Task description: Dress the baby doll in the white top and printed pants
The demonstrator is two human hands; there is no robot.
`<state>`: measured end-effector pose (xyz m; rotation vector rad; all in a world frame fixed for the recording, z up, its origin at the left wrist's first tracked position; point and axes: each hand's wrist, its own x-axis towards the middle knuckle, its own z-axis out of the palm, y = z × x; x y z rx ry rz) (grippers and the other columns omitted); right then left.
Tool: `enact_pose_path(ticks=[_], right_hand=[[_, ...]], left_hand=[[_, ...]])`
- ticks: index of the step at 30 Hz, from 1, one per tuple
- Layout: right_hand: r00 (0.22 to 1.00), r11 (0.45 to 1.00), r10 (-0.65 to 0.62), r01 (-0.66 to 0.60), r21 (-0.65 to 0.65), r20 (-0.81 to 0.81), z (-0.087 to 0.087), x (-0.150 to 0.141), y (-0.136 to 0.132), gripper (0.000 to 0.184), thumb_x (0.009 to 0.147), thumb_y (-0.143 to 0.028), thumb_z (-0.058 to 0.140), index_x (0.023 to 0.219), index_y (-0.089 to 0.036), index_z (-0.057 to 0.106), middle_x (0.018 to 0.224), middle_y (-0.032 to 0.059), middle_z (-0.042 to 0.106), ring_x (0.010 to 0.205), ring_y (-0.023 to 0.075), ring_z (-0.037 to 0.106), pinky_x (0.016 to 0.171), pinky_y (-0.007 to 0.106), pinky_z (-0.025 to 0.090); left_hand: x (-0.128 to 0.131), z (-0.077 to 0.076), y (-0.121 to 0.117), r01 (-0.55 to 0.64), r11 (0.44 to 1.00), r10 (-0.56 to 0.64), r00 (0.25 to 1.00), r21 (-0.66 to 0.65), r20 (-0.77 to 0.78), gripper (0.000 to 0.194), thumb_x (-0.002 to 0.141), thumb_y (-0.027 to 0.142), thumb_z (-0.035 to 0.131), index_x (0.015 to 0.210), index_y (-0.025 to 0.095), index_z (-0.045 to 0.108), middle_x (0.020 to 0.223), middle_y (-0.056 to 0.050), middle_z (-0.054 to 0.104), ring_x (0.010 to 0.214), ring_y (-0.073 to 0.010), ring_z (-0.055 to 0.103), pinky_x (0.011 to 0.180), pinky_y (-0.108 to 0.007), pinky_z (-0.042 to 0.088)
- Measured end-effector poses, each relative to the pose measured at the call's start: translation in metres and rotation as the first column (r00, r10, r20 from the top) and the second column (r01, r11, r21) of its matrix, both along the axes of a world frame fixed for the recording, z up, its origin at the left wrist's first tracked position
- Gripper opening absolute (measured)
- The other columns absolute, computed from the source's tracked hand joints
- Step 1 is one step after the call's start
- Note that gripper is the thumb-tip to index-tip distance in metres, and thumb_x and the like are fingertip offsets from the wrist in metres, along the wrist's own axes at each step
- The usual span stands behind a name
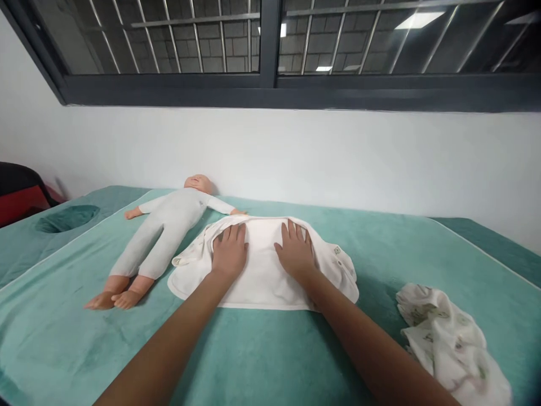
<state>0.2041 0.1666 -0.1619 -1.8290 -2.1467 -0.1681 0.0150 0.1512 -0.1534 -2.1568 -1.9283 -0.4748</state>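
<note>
- On my feed, the white garment (262, 276) lies spread at the centre of the green cover (270, 366), its straight hem towards me and its sides rumpled.
- I have the left hand (229, 251) palm down on its left half; the fingers point away and lie nearly together, and I see no pinch.
- The right hand (297, 254) rests flat on the other half, fingers slightly parted, thumb out to the side; it grips nothing that I can make out.
- I judge the cloth light, soft and limp: it should crease or slide under a push rather than hold a shape, and little could break.
- For lifting, I would favour the two near corners of the hem, pinched between thumb and fingertips; the layered sides could catch several folds at once.
- I note the doll (181, 211) just beside it on the left, one arm reaching the far edge; whether they touch, I cannot tell.
- A crumpled patterned cloth (456, 344) lies apart, near right.
</note>
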Motion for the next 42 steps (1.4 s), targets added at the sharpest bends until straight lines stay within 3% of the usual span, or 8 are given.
enact_pose_path(ticks=[9, 14, 18, 23, 28, 31, 36, 42], right_hand=[[0.995, 0.994, 0.096, -0.096, -0.046, 0.009, 0.002, 0.043, 0.03, 0.067, 0.087, -0.053, 0.047, 0.144, -0.019, 0.037, 0.155, 0.0077, 0.027, 0.137, 0.034, 0.025, 0.11, 0.052, 0.021], [0.938, 0.949, 0.254, -0.289, -0.125, -0.237, 0.001, 0.063, 0.044, 0.053, 0.088, -0.05, 0.048, 0.132, -0.02, 0.053, 0.144, 0.0078, 0.046, 0.131, 0.026, 0.04, 0.11, 0.041, 0.027], [0.798, 0.985, 0.16, -0.169, 0.038, -0.581, 0.011, 0.091, 0.043, 0.037, 0.091, -0.043, 0.042, 0.111, -0.023, 0.064, 0.116, 0.0038, 0.067, 0.105, 0.0183, 0.06, 0.094, 0.031, 0.043], [0.865, 0.984, -0.172, 0.178, -0.031, -0.471, 0.018, 0.153, 0.029, 0.023, 0.081, -0.036, 0.052, 0.089, -0.02, 0.066, 0.088, 0.0036, 0.07, 0.08, 0.0185, 0.061, 0.072, 0.029, 0.044], [0.91, 0.972, -0.135, 0.045, -0.23, -0.391, 0.021, 0.182, 0.008, 0.029, 0.074, -0.049, 0.06, 0.072, -0.021, 0.065, 0.074, 0.0017, 0.067, 0.069, 0.0178, 0.058, 0.06, 0.026, 0.039], [0.849, 0.951, -0.084, -0.089, -0.297, -0.522, 0.024, 0.183, 0.005, 0.031, 0.071, -0.051, 0.063, 0.074, -0.02, 0.064, 0.074, 0.0017, 0.066, 0.066, 0.0167, 0.057, 0.056, 0.025, 0.04], [0.569, 0.998, -0.07, 0.039, -0.059, -0.819, 0.019, 0.194, 0.015, 0.033, 0.075, -0.049, 0.056, 0.081, -0.018, 0.063, 0.073, 0.0027, 0.065, 0.064, 0.0164, 0.056, 0.056, 0.026, 0.042], [0.683, 0.929, 0.012, 0.263, 0.261, -0.73, 0.018, 0.203, 0.026, 0.026, 0.08, -0.04, 0.051, 0.089, -0.018, 0.061, 0.093, 0.0062, 0.064, 0.087, 0.0201, 0.056, 0.08, 0.034, 0.043]], left_hand=[[0.017, -0.011, 0.034, -0.009, 0.994, 0.017, 0.997, -0.113, 0.073, 0.047, 0.096, 0.036, 0.024, 0.137, 0.024, 0.042, 0.142, -0.012, 0.046, 0.13, -0.0286, 0.037, 0.097, -0.055, 0.039], [0.019, -0.019, 0.046, 0.0, 0.978, 0.012, 0.998, -0.209, 0.055, 0.053, 0.095, 0.044, 0.024, 0.142, 0.023, 0.037, 0.142, -0.014, 0.046, 0.129, -0.0337, 0.038, 0.096, -0.059, 0.038], [0.02, -0.02, 0.044, -0.016, 0.976, 0.019, 1.0, -0.218, 0.011, 0.054, 0.095, 0.044, 0.024, 0.143, 0.022, 0.036, 0.143, -0.014, 0.044, 0.128, -0.0344, 0.039, 0.097, -0.059, 0.036], [0.023, -0.015, 0.031, -0.005, 0.995, 0.001, 0.999, -0.099, -0.042, 0.045, 0.095, 0.038, 0.028, 0.131, 0.021, 0.049, 0.138, -0.013, 0.051, 0.123, -0.032, 0.045, 0.097, -0.053, 0.038], [0.042, -0.018, 0.01, 0.164, 0.986, -0.165, 0.986, -0.036, -0.027, 0.041, 0.097, 0.031, 0.028, 0.124, 0.018, 0.055, 0.141, -0.012, 0.05, 0.135, -0.0271, 0.037, 0.11, -0.048, 0.026], [0.062, -0.022, 0.0, 0.227, 0.971, -0.218, 0.97, -0.077, 0.11, 0.043, 0.098, 0.034, 0.026, 0.13, 0.02, 0.051, 0.144, -0.009, 0.047, 0.137, -0.0223, 0.035, 0.113, -0.046, 0.024], [0.105, -0.015, -0.016, 0.407, 0.901, -0.37, 0.902, -0.148, 0.224, 0.055, 0.095, 0.05, 0.029, 0.14, 0.021, 0.041, 0.152, -0.009, 0.035, 0.142, -0.0235, 0.026, 0.115, -0.05, 0.02], [0.145, -0.005, -0.046, 0.658, 0.747, -0.64, 0.75, -0.096, 0.168, 0.081, 0.082, 0.07, 0.041, 0.145, 0.02, 0.03, 0.158, -0.011, 0.02, 0.145, -0.0304, 0.014, 0.114, -0.059, 0.015]])
